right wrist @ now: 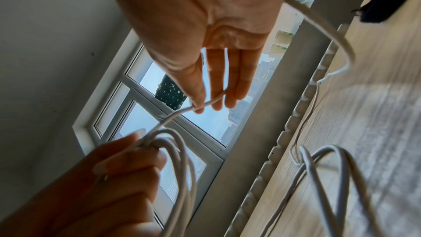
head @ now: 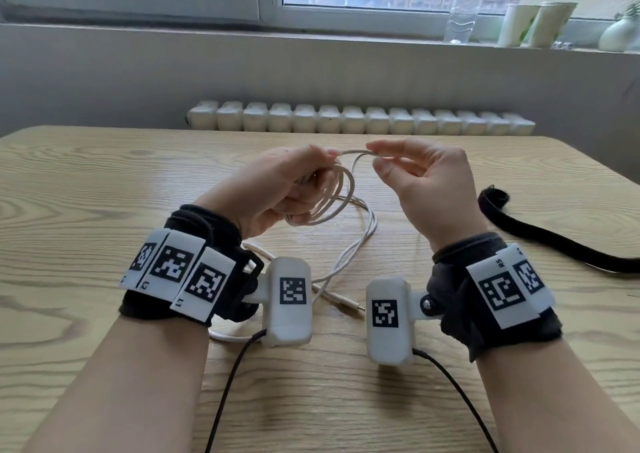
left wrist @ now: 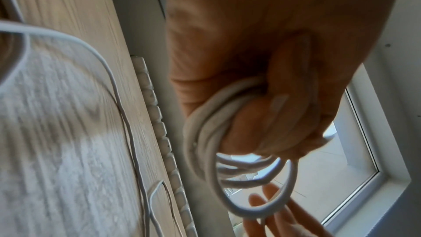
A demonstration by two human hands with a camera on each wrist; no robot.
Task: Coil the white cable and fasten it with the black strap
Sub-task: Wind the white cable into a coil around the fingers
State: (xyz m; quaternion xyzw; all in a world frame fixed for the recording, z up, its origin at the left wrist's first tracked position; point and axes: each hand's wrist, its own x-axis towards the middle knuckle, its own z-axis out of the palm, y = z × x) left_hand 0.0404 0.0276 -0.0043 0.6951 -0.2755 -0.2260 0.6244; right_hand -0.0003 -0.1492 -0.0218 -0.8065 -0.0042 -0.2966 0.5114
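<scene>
My left hand (head: 294, 179) grips several loops of the white cable (head: 341, 196) above the middle of the wooden table (head: 104, 193); the left wrist view shows the coil (left wrist: 227, 168) wrapped round the curled fingers. My right hand (head: 375, 156) pinches the cable strand (right wrist: 205, 104) between thumb and forefinger, just right of the coil. The loose rest of the cable (head: 360, 244) trails down over the table to a plug (head: 349, 304) between my wrists. The black strap (head: 540, 234) lies flat on the table to the right, apart from both hands.
A white radiator (head: 360, 120) runs behind the table's far edge. On the windowsill stand a clear bottle (head: 462, 12), two paper cups (head: 536, 24) and a small vase (head: 620, 33). Dark wires (head: 228, 380) run from the wrist cameras towards me.
</scene>
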